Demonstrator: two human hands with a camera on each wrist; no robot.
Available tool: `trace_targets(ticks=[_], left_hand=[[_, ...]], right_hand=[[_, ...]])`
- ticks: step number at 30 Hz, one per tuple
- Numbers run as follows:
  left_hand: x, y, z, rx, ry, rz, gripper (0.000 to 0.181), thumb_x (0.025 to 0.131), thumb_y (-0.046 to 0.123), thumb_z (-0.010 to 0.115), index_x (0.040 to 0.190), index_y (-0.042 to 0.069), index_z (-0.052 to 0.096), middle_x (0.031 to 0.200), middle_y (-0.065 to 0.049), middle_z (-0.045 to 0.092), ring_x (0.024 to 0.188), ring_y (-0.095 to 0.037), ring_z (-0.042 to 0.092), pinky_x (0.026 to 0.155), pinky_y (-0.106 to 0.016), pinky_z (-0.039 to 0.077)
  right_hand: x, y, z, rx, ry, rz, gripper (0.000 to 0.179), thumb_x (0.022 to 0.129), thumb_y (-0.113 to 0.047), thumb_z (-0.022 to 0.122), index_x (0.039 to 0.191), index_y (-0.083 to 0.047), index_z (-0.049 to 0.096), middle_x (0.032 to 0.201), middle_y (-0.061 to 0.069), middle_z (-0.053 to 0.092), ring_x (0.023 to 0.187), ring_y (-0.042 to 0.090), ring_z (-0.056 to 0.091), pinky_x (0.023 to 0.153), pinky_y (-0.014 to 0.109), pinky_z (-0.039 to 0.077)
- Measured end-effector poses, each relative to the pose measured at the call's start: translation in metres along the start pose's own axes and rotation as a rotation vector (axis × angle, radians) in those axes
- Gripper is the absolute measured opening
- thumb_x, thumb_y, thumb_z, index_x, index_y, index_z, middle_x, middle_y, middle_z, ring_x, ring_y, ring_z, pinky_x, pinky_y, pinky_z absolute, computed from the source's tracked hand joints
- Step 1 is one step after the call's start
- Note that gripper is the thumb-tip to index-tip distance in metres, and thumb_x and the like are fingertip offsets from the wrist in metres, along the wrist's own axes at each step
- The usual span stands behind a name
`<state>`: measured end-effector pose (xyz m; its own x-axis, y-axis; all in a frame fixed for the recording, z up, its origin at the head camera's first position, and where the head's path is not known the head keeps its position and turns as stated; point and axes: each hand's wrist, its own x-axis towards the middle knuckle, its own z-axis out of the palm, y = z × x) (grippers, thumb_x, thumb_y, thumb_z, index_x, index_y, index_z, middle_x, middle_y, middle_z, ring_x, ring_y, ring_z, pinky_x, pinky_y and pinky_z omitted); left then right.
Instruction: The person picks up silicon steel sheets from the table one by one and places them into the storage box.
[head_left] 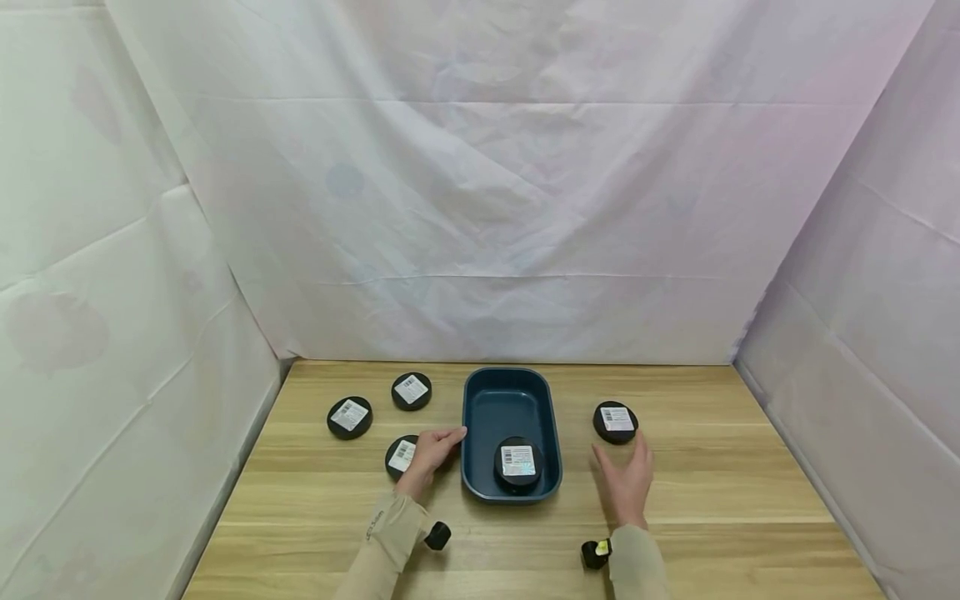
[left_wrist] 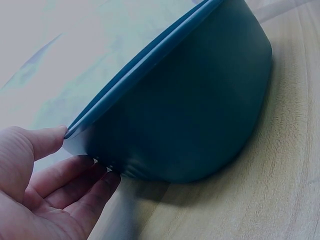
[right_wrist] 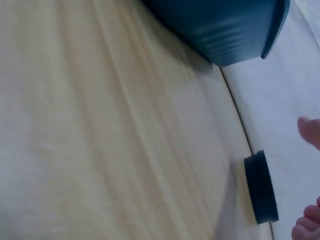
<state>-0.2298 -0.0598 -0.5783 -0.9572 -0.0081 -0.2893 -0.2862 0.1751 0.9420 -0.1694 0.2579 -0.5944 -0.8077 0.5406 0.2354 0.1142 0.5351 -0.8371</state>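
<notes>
Your left hand (head_left: 426, 457) grips the blue bin (head_left: 498, 415) at its left rim; your right hand (head_left: 627, 483), thumb and fingers parted, hovers beside a black disc (head_left: 616, 422).

Blue bin (head_left: 506, 408) is set upright near the far edge of the desk (head_left: 705, 458), labelled black disc (head_left: 615, 422) laid flat toward the far-right corner.

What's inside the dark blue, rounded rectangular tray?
One round black disc with a white label shows inside the dark blue, rounded rectangular tray, toward its near end. The tray's floor beyond looks bare. Anything beneath the disc is covered.
</notes>
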Motion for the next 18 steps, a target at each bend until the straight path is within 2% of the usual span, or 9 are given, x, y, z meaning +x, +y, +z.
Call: trace_targets(ticks=[7, 18], left_hand=[[0.0, 0.001, 0.0, 0.007, -0.015, 0.004, 0.033, 0.086, 0.027, 0.068, 0.103, -0.001, 0.071, 0.106, -0.013, 0.068, 0.096, -0.018, 0.058, 0.079, -0.028, 0.044], [-0.001, 0.0, -0.001, 0.013, -0.014, 0.018, 0.034, 0.085, 0.029, 0.069, 0.101, -0.001, 0.072, 0.105, -0.013, 0.068, 0.097, -0.019, 0.058, 0.079, -0.027, 0.044]], right_hand=[[0.018, 0.005, 0.006, 0.027, -0.039, 0.051, 0.09, 0.078, -0.022, 0.077, 0.144, 0.006, 0.024, 0.144, 0.027, 0.027, 0.132, 0.043, 0.026, 0.108, 0.052, 0.02], [0.045, 0.016, 0.015, -0.089, -0.06, 0.054, 0.089, 0.075, -0.023, 0.078, 0.139, 0.012, 0.027, 0.14, 0.034, 0.026, 0.129, 0.047, 0.027, 0.103, 0.057, 0.024]])
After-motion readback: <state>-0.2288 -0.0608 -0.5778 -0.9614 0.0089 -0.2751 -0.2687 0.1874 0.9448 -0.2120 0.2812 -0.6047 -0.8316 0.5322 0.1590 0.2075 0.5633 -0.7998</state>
